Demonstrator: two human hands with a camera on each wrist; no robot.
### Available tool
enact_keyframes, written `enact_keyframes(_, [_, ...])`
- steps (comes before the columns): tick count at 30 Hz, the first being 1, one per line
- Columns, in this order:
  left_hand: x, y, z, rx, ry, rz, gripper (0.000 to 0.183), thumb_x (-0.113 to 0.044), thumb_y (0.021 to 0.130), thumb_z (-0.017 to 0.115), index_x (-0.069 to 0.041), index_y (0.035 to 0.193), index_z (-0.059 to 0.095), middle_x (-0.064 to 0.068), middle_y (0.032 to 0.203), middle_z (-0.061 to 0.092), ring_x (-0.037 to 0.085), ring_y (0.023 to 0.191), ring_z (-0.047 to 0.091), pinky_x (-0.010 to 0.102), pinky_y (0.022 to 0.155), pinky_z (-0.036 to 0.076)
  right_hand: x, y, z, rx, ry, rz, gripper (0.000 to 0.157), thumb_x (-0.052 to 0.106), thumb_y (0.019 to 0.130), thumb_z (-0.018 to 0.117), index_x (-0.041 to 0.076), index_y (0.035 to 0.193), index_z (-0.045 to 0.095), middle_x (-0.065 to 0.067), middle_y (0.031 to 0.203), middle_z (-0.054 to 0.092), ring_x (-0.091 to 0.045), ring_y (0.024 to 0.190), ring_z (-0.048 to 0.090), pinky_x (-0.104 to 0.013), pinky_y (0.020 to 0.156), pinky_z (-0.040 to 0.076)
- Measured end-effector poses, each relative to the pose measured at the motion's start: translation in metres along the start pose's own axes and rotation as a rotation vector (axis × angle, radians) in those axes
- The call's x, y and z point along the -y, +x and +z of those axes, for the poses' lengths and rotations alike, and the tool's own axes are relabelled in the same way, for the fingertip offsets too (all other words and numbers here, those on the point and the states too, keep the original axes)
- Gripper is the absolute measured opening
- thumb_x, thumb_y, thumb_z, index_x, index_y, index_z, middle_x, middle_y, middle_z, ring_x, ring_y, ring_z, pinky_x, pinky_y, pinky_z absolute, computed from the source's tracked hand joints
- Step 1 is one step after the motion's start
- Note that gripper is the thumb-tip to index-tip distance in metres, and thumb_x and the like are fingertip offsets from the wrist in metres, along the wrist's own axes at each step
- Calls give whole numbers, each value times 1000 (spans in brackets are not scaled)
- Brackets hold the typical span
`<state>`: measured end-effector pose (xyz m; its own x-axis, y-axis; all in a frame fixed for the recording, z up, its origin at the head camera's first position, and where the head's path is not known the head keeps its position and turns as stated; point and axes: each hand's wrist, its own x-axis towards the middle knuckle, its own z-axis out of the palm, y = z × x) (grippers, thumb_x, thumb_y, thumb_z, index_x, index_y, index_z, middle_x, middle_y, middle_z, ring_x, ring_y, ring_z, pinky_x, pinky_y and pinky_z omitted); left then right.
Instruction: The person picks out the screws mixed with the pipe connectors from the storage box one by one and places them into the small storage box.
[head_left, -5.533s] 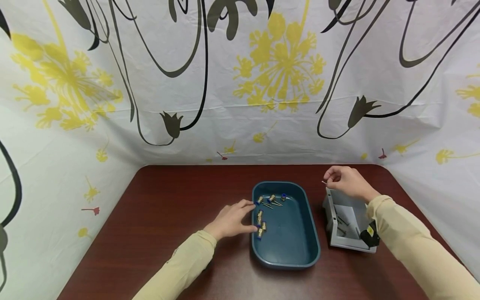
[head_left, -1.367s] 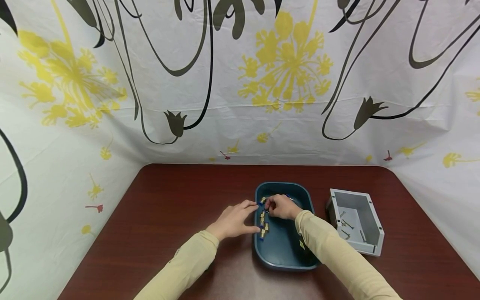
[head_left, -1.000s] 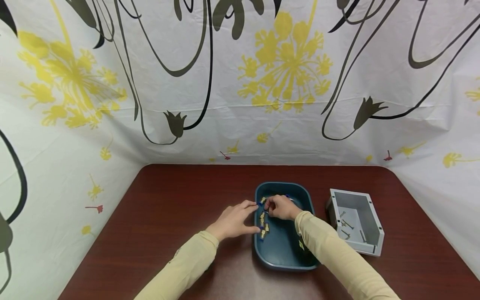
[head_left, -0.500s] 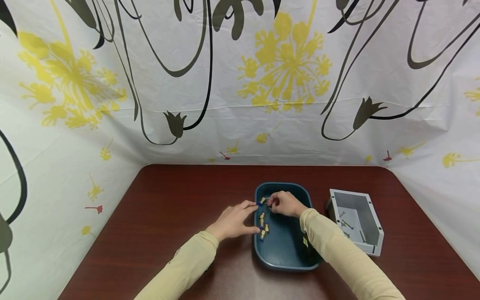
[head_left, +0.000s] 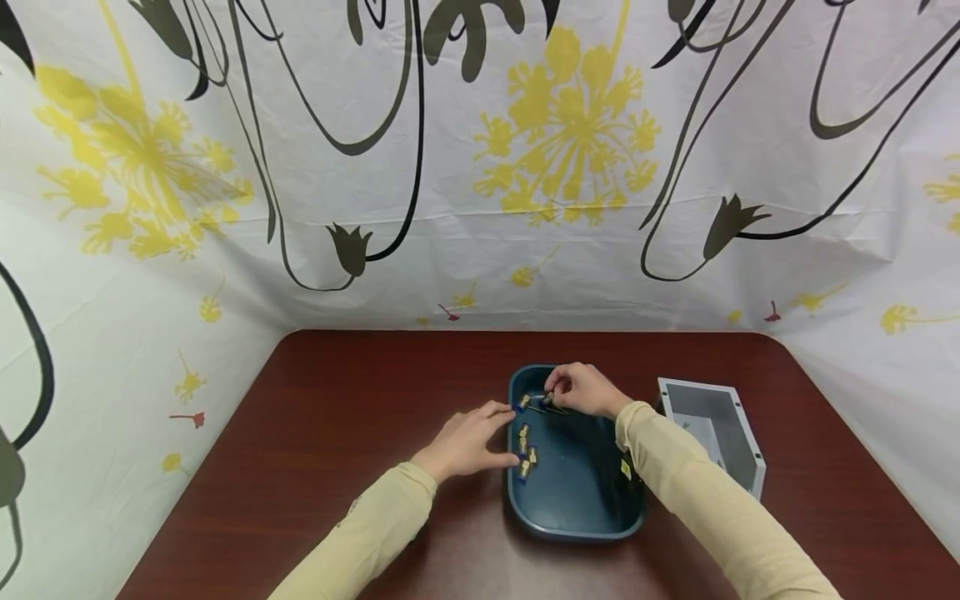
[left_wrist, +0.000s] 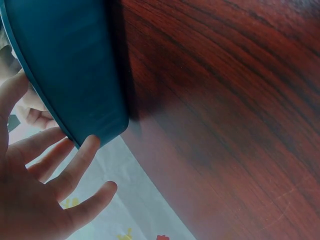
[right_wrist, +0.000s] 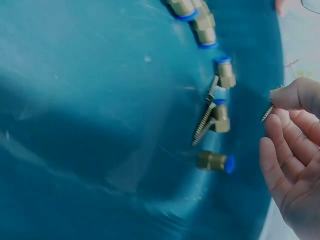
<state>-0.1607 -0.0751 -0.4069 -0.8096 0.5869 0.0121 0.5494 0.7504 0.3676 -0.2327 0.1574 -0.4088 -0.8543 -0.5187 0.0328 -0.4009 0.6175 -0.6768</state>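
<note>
With the left hand (head_left: 468, 442) spread, the blue tray (head_left: 573, 493) is touched at its rim, while a screw (right_wrist: 268, 113) is pinched above it by the right hand (head_left: 587, 390), apparently being picked out, so a steady lift seems called for next.

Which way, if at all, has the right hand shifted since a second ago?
Yes: in the head view, the right hand has shifted rightward and toward the far end, judged against the blue tray.
</note>
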Motion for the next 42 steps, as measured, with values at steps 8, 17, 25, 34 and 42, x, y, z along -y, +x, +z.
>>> enact_keyframes(8, [1,0,2,-1,3,-1,66,-47,76,63,-12,130,45,2,129,42,15,107,47,36,86,39,4,-5,-20,-5,-21,-13,14,-2,79,57,-2,93,60,-1,70,53,-15,59,47,-31,58,40])
enact_keyframes(17, [1,0,1,-4,13,1,66,-46,76,63,-12,130,45,2,129,42,15,107,47,37,86,39,6,-14,-42,-30,-42,2,12,2,81,58,2,93,61,-1,73,54,-17,64,48,-32,62,40])
enact_keyframes(25, [0,-1,1,-4,10,-7,66,-46,76,63,-12,130,45,2,129,41,15,108,47,38,86,39,0,-25,-60,-66,-72,3,12,3,81,59,3,92,61,-1,76,55,-17,68,50,-33,62,42])
enact_keyframes(34, [0,-1,1,-2,20,-10,68,-48,76,63,-12,130,45,2,129,42,16,108,47,38,87,38,-9,-41,-75,-109,-105,30,13,3,79,59,2,91,61,-1,75,55,-16,68,51,-33,63,42])
enact_keyframes(42, [-1,0,2,4,20,-21,68,-48,76,63,-12,130,45,2,129,41,16,110,46,41,88,36,-17,-55,-91,-141,-99,86,11,4,80,59,2,90,61,-2,75,56,-18,68,52,-33,59,42])
